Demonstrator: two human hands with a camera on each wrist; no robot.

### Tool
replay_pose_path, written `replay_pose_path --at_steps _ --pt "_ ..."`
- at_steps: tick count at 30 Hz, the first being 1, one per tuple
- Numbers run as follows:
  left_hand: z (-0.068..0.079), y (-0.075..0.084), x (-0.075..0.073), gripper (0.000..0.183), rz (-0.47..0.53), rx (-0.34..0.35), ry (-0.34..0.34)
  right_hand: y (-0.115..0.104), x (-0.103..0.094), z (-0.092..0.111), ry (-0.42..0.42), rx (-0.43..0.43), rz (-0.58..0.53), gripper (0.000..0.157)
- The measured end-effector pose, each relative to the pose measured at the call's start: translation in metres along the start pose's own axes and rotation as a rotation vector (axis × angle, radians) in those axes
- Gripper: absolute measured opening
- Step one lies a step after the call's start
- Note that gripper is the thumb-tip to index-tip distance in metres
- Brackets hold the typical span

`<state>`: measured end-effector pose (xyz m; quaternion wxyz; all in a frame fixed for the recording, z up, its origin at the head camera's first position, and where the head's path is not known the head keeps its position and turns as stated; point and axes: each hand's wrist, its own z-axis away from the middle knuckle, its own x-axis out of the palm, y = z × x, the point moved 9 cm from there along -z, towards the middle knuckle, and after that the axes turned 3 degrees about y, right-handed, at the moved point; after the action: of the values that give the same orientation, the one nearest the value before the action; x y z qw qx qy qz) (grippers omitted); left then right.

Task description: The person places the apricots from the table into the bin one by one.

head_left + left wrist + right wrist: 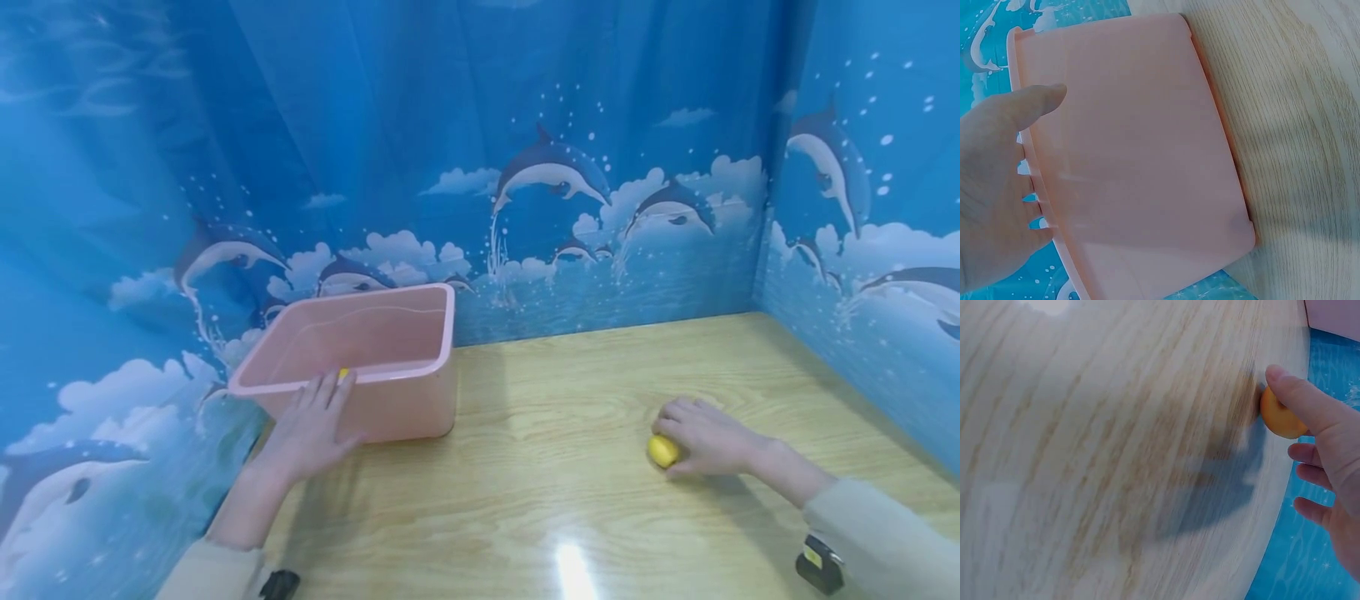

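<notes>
My right hand [705,435] holds a lemon [663,451] low over the wooden table, right of centre. Seen from the right wrist, the thumb lies along the lemon [1281,416], while the lower fingers stand apart from it. My left hand [309,433] is at the near rim of a pink plastic bin [408,408]. Its fingers reach over that rim, and its thumb lies in front of the outer wall [1135,144] in the left wrist view. Just past those fingertips, a small piece of something yellow [343,374] shows inside the bin; the near wall hides the rest.
The light wooden table [555,417] stretches from the bin to the right side. Blue dolphin-printed curtains [420,125] enclose the back and both sides. The bin stands at the back left, close to the curtain.
</notes>
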<state>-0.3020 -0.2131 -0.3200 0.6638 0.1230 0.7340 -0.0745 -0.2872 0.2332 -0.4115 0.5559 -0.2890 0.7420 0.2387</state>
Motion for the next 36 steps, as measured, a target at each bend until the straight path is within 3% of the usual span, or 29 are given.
replay_pose_path --at_steps 10,20,30,36 --pt "0.000 0.000 0.001 0.089 -0.002 -0.006 -0.006 -0.005 0.000 -0.008 -0.010 -0.005 -0.001 0.047" --pt "0.000 0.000 0.000 0.090 0.000 -0.011 -0.008 -0.016 -0.014 -0.027 0.014 -0.015 0.041 0.045" --pt "0.001 0.000 0.000 0.089 -0.010 0.001 0.001 -0.031 -0.028 -0.054 0.106 -0.081 0.110 0.039" --pt "-0.001 0.001 0.001 0.089 -0.025 0.013 0.009 -0.039 -0.032 -0.070 0.110 -0.091 0.128 0.042"
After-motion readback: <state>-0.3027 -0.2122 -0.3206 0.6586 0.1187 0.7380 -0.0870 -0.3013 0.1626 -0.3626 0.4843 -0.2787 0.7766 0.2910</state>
